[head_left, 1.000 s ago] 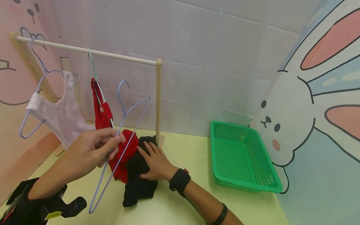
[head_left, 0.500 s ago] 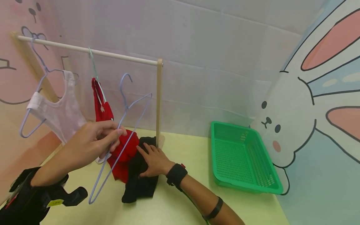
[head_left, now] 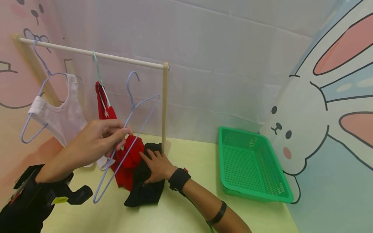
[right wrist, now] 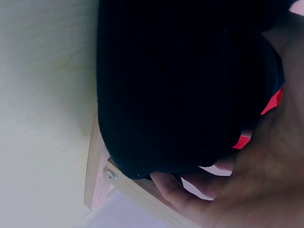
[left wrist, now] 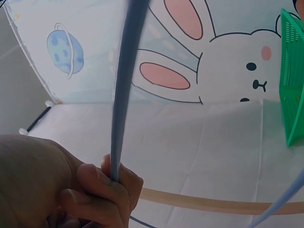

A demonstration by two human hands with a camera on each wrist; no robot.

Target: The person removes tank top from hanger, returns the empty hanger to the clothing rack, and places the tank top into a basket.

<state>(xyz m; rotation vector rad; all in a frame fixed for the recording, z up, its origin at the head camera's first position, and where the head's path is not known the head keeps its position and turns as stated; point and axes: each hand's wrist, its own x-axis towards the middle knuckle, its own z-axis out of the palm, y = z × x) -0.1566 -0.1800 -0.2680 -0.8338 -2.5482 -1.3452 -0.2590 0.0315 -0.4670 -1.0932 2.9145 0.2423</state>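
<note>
My left hand [head_left: 100, 139] pinches one long side of a lilac wire hanger [head_left: 131, 106] between thumb and fingers. The hanger tilts in front of the rack with its hook up; the left wrist view shows its bar [left wrist: 124, 90] rising from the fingers. My right hand [head_left: 158, 166] rests with spread fingers on a crumpled black garment [head_left: 144, 191] on the table. In the right wrist view the black cloth [right wrist: 175, 90] fills the middle, fingertips at its edge. Beside it, a red garment [head_left: 129, 161] hangs from a mint hanger [head_left: 97, 68], its lower part bunched on the table.
A wooden rack with a white rod [head_left: 131, 61] stands at the left. From its far end hangs a white sleeveless top [head_left: 62, 110] on another lilac hanger. A green plastic basket [head_left: 247, 168] sits at the right, by the rabbit-printed wall [head_left: 294, 129].
My left hand has risen slightly with the lilac hanger, which shifts up and a little right. The right hand has slid slightly left on the black garment, whose lower edge has shifted a little.
</note>
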